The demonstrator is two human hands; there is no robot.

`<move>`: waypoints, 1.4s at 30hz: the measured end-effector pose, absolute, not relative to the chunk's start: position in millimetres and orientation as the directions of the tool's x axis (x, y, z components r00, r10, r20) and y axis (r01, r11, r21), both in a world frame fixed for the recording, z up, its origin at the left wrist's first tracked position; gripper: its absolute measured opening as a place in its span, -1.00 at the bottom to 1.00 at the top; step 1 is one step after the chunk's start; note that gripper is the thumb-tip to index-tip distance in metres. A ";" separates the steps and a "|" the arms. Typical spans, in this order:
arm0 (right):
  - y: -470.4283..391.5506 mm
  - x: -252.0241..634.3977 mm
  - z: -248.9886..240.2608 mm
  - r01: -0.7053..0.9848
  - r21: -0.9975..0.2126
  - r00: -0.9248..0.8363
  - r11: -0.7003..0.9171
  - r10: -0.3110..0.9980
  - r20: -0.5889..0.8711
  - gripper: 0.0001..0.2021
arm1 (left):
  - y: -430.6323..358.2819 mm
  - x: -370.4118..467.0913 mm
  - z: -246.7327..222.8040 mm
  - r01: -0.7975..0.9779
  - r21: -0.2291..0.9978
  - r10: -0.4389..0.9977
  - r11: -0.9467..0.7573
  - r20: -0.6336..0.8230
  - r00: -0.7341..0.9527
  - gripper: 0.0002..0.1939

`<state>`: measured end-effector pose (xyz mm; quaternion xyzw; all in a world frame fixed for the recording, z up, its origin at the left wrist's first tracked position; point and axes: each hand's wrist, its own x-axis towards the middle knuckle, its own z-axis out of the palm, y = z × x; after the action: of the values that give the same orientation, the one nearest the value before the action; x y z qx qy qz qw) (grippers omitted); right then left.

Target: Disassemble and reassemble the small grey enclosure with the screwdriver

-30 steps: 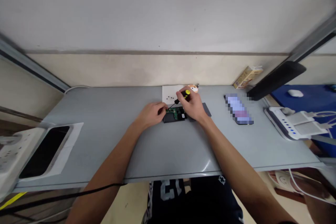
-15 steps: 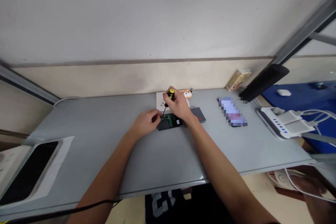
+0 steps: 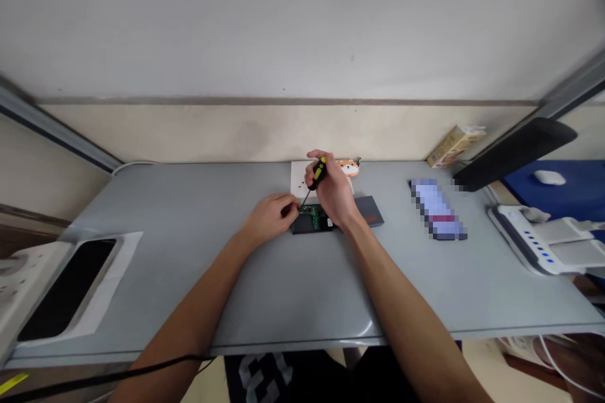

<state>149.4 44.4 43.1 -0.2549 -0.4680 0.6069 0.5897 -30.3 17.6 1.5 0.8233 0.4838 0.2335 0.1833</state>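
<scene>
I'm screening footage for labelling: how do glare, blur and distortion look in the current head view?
Head view, front edge: a bright glare streak on the table; head view, right: the lit phone is pixelated; head view, centre: the circuit board looks soft, its fine parts unreadable; head view, left: the dark phone seems stretched, probably lens distortion.

From my end I can read nothing for certain: pale figures [image 3: 265,379] on the dark clothing [image 3: 331,378] are unclear, and print on the carton [image 3: 454,147] and the white label [image 3: 330,222] of the open device [image 3: 303,225] is too small.
</scene>
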 end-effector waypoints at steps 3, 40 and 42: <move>43.7 151.9 43.3 -0.475 -0.868 -0.181 0.141 0.950 0.254 -0.63 | 17.4 -30.9 0.5 0.711 0.520 0.878 -0.474 0.224 0.422 -0.79; 41.6 144.0 45.9 -0.378 -0.911 -0.057 0.168 0.977 0.204 -0.46 | 21.0 -34.9 -2.8 0.725 0.478 0.867 -0.496 0.217 0.449 -0.75; 41.0 143.0 46.5 -0.361 -0.911 -0.039 0.200 0.973 0.229 -0.48 | 20.1 -34.4 -1.5 0.730 0.471 0.867 -0.496 0.218 0.449 -0.75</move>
<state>143.0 41.0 46.5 -0.3233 -0.4731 0.5436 0.6133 -34.4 20.1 -1.5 0.8366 0.4770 0.2191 0.1563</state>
